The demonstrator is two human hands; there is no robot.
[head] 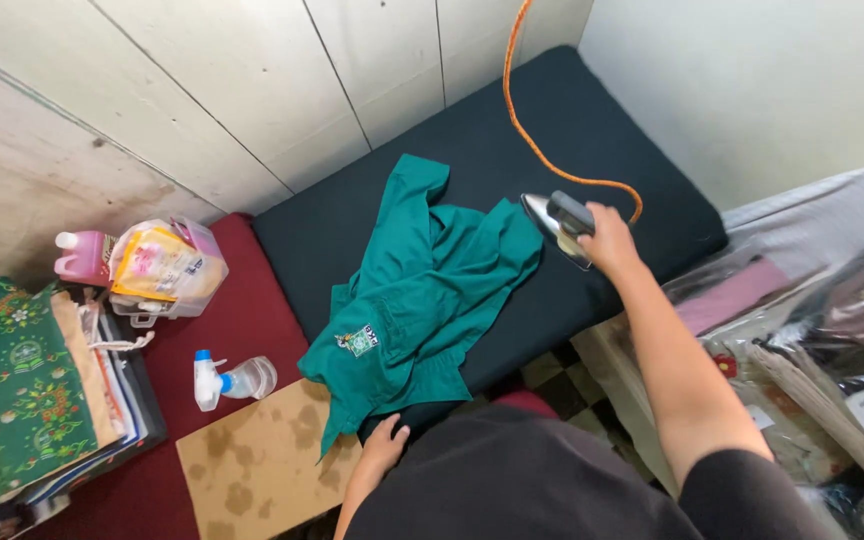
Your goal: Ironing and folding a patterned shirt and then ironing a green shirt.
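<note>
A green shirt (pixel 414 290) with a small chest badge lies crumpled on a dark ironing pad (pixel 372 205). My right hand (pixel 609 240) grips the handle of a metal iron (pixel 557 222), which sits at the shirt's right edge. An orange cord (pixel 527 110) runs up from the iron to the wall. My left hand (pixel 384 447) rests flat on the shirt's lower hem, at the pad's near edge.
A spray bottle (pixel 232 380) lies on the red mat (pixel 242 320) beside a stained cardboard sheet (pixel 252 465). A pink bottle (pixel 80 255) and a clear tub with a pouch (pixel 167 268) stand by the wall. Folded patterned cloth (pixel 22 385) is stacked at left; bagged clothes (pixel 812 330) at right.
</note>
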